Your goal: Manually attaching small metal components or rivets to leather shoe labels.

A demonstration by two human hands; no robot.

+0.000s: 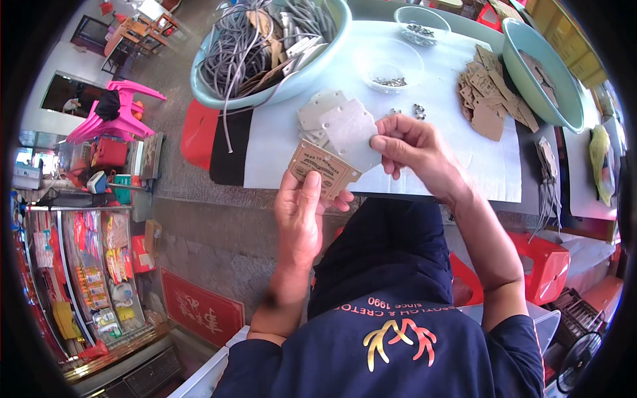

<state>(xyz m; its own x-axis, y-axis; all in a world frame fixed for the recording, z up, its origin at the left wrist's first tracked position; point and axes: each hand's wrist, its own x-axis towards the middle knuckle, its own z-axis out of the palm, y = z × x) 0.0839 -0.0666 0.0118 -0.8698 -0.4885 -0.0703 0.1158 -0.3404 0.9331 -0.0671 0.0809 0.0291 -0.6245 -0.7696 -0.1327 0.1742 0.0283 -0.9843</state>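
Observation:
Held between the thumb and fingers of my left hand [302, 212] is a brown printed cardboard tag [325, 166] with small holes near its corners. My right hand [421, 149] pinches the right edge of a pale grey tag-shaped sheet [348, 127], just behind and above the brown tag. Several more grey sheets [315, 111] lie in a loose stack on the table, beside and partly under these. A few small metal fittings [419, 111] sit on the white table covering beyond my right hand.
A blue basin [199, 76] heaped with grey cords and tags stands far left. Near it are a clear bowl [361, 60] and a smaller bowl [397, 18] of metal bits. Brown tags [488, 99] pile at right, beside another basin [564, 113]. Corded tags [547, 162] hang over the right edge.

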